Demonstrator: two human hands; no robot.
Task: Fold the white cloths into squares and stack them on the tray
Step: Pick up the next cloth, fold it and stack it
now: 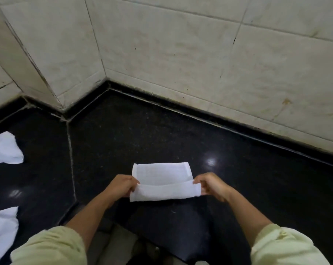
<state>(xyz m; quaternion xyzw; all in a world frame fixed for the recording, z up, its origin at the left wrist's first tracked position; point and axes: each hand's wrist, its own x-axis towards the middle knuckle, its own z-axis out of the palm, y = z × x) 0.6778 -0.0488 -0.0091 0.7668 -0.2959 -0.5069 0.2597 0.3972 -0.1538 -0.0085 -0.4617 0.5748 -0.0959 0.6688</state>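
A white cloth (162, 180) lies on the black stone counter (142, 134), partly folded, its near part doubled over the far part. My left hand (121, 185) pinches the cloth's left end. At the right end, my right hand (211, 183) pinches the fold. Two more white cloths lie loose at the left edge: one further back (4, 150), one nearer (1, 232). No tray is in view.
Tiled walls (181, 54) rise behind the counter and form a corner at the back left. A grout seam (71, 155) runs across the counter left of the cloth. The counter's front edge (161, 245) is just below my forearms.
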